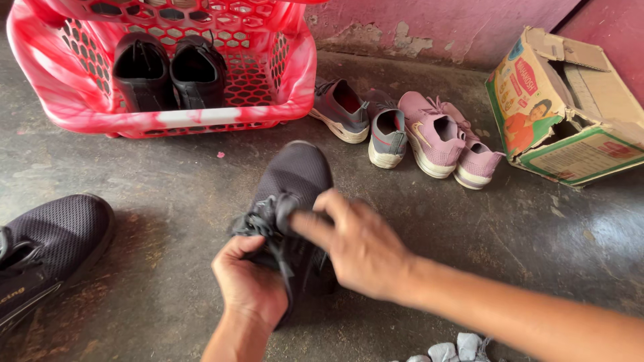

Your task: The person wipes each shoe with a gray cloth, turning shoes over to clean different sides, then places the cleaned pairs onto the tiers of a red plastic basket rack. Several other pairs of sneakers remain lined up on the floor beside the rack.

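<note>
A dark grey mesh sneaker (295, 177) lies on the concrete floor in the middle of the head view, toe pointing away from me. My left hand (249, 285) grips its heel and laces from below. My right hand (359, 245) reaches across from the right and pinches the tongue and laces near the shoe's opening. Its matching dark sneaker (50, 248) lies at the left edge, apart from both hands.
A red plastic basket (194, 117) at the back holds two black shoes (168, 74). A grey pair (365, 121) and a pink pair (446, 141) stand beside it by the pink wall. A torn cardboard box (570, 100) sits at right. Grey cloth (449, 350) shows at the bottom edge.
</note>
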